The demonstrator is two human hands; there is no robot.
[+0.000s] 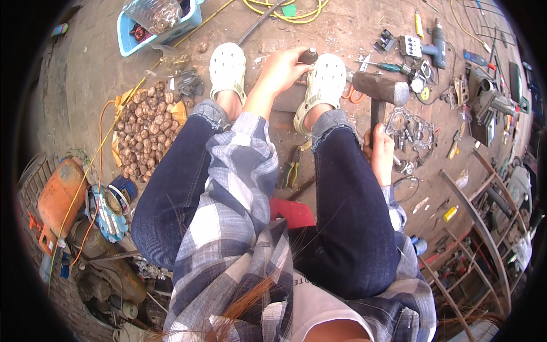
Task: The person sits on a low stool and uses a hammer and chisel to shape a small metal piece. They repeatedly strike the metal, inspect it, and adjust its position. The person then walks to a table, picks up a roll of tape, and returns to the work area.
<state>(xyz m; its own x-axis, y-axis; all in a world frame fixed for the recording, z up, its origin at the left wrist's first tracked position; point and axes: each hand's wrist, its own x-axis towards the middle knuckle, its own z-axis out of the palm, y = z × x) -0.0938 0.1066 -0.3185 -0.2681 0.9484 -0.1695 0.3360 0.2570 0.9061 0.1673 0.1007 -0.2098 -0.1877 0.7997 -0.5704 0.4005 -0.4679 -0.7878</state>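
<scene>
1. We see an orange jerrycan (61,191) near the floor's (91,74) left edge; toward the far edge, a blue tub (128,43) holds a clear bag (155,14).
2. Pliers (292,170) lie near us; walnuts (145,131) pile leftward.
3. Our right grip (380,151) wraps a hammer's (380,88) handle; farther out, our left grip (283,68) pinches a dark rounded object (308,56) beside our right shoe (327,80).

Orange canister (61,191) — power drill (438,44)
</scene>
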